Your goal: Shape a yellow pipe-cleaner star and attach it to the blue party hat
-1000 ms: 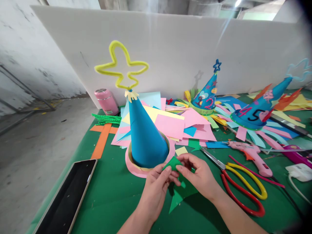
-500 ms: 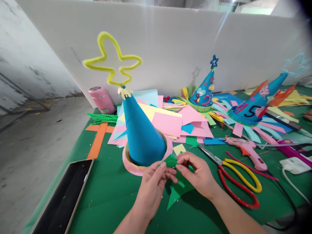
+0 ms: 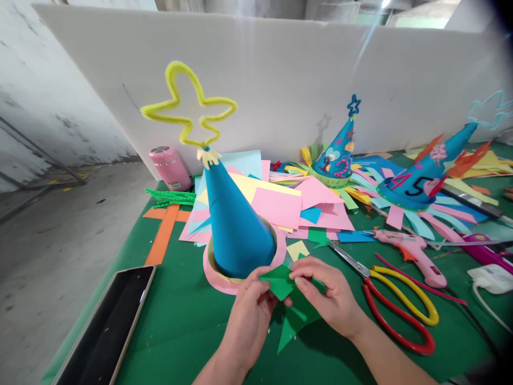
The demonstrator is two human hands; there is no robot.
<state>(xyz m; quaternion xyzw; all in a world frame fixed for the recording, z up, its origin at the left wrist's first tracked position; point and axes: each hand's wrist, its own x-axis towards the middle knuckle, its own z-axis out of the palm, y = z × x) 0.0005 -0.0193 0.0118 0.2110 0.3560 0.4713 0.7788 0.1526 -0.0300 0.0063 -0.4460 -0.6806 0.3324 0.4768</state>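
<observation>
Both hands pinch one small green paper piece point(image 3: 279, 280) just in front of a tall blue paper cone hat point(image 3: 234, 224). My left hand point(image 3: 250, 315) grips its left edge and my right hand point(image 3: 328, 297) grips its right edge from above. The hat stands in a pink paper ring point(image 3: 212, 270) and carries a yellow pipe-cleaner star point(image 3: 188, 107) on its tip. More green paper cut-outs point(image 3: 296, 321) lie on the green table under my hands.
Red and yellow scissors point(image 3: 396, 313) and a pink glue gun point(image 3: 412, 251) lie to the right. Coloured paper sheets point(image 3: 280, 206), two decorated blue hats point(image 3: 336, 155) point(image 3: 425, 176) and a pink flask point(image 3: 170, 168) stand behind. A dark tablet point(image 3: 108, 329) lies at the left edge.
The green paper piece has been turned and spread a little between my fingers. My hands stay in front of the hat. The view has shifted slightly.
</observation>
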